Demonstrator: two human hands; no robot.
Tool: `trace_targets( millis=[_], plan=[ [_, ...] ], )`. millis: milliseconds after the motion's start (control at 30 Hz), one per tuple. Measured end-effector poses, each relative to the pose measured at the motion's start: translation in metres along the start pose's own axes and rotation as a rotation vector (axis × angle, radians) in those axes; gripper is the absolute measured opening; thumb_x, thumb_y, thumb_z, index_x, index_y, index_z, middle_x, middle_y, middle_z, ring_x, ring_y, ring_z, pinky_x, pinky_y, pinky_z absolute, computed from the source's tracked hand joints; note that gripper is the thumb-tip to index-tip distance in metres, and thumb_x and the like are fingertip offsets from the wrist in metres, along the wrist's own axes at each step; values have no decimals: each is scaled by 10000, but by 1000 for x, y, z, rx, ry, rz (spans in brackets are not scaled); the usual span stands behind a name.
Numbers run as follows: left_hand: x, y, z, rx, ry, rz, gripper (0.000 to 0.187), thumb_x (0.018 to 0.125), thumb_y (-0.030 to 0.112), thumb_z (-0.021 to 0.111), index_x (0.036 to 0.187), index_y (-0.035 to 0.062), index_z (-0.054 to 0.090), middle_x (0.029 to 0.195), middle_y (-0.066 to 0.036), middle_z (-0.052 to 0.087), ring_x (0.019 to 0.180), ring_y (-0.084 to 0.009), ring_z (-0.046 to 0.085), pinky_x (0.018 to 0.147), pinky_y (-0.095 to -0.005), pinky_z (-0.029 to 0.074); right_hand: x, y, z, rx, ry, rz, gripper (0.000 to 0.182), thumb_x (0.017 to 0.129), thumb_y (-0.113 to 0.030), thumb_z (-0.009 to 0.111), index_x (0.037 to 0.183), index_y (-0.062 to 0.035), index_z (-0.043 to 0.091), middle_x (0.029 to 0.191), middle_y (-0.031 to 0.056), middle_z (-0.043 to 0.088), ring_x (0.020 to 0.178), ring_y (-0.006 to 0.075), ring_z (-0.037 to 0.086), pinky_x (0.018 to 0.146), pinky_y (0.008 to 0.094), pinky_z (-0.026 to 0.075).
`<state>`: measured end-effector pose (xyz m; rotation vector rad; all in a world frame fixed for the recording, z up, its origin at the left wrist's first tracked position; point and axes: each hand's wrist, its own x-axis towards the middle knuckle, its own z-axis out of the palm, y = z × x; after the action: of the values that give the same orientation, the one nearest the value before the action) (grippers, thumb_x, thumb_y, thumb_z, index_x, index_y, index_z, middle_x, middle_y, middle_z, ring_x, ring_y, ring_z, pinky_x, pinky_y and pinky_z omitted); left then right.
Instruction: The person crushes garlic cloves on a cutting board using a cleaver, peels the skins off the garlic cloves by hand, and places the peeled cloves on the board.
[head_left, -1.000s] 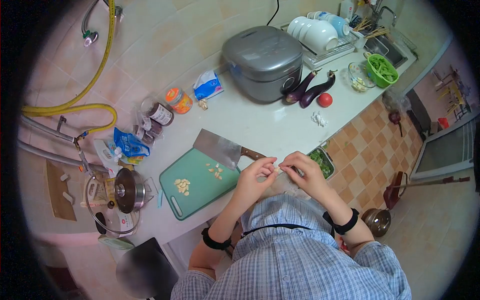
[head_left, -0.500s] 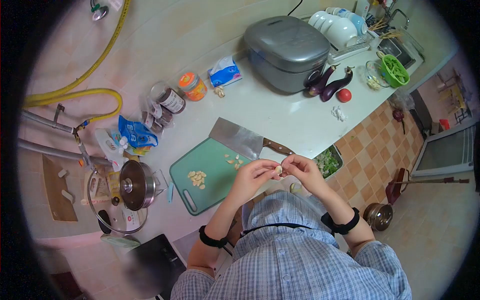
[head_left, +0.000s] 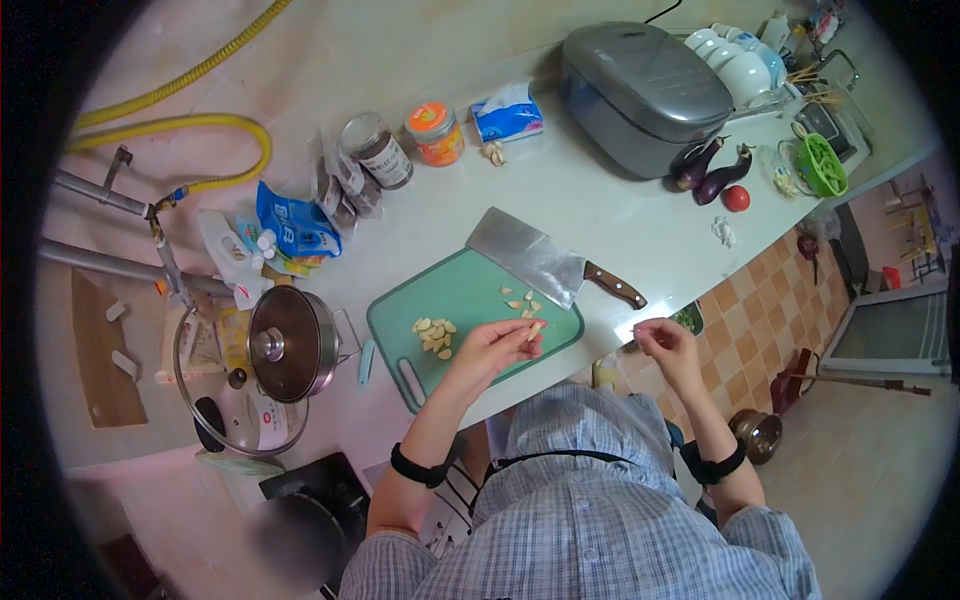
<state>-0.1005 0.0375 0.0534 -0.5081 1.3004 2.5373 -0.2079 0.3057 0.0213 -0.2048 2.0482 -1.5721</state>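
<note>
My left hand point(head_left: 492, 350) is closed on a pale garlic clove point(head_left: 535, 328) above the right part of the green cutting board point(head_left: 470, 285). My right hand point(head_left: 668, 348) is pinched just beyond the counter's front edge; whatever lies between its fingertips is too small to name. Peeled garlic cloves point(head_left: 433, 336) lie in a pile on the board's left part, and several smaller ones point(head_left: 515, 304) lie near my left fingertips. The cleaver point(head_left: 530, 256) rests across the board's back right edge, its wooden handle pointing right.
Behind the board stand jars point(head_left: 435, 135), a tissue pack point(head_left: 507, 115) and a grey rice cooker point(head_left: 645, 95). Eggplants point(head_left: 722, 178), a tomato point(head_left: 736, 198) and a green basket point(head_left: 822, 167) are at the right. A lidded pot point(head_left: 290, 345) sits at the left.
My hands have moved apart: the left stays with the clove over the board, the right has gone to the right. The whole view has shifted somewhat.
</note>
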Motion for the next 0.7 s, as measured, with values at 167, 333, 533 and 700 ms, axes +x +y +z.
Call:
trace_targets(
  millis=[167, 333, 533, 700],
  plan=[
    [-1, -3, 8, 64, -38, -59, 287, 889, 139, 493, 1083, -70, 528, 897, -74, 560, 788, -133, 549, 745, -266, 471, -13, -67, 57, -218, -99, -368, 191, 782, -35, 606, 972, -39, 627, 810, 54, 563, 725, 117, 559, 622, 232, 451],
    [-5, -2, 5, 163, -71, -55, 280, 885, 162, 505, 1058, -55, 550, 864, -62, 572, 773, -128, 562, 740, -254, 473, -7, -86, 76, -396, -197, -548, 204, 754, -87, 634, 957, -92, 641, 776, 58, 552, 698, 172, 572, 591, 260, 451],
    [-20, 1, 1, 245, -45, -29, 256, 876, 171, 522, 1003, -45, 577, 837, -50, 581, 761, -127, 581, 722, -240, 479, -3, -79, 92, -479, -239, -706, 108, 735, -67, 628, 838, -89, 604, 807, 42, 547, 684, 216, 574, 577, 299, 470],
    [-32, 1, -7, 202, -32, -17, 243, 874, 172, 525, 971, -42, 585, 828, -51, 577, 750, -133, 584, 711, -246, 486, -4, -81, 108, -516, -271, -736, 142, 760, -24, 584, 874, -56, 505, 863, 64, 526, 736, 239, 571, 582, 321, 471]
  ],
)
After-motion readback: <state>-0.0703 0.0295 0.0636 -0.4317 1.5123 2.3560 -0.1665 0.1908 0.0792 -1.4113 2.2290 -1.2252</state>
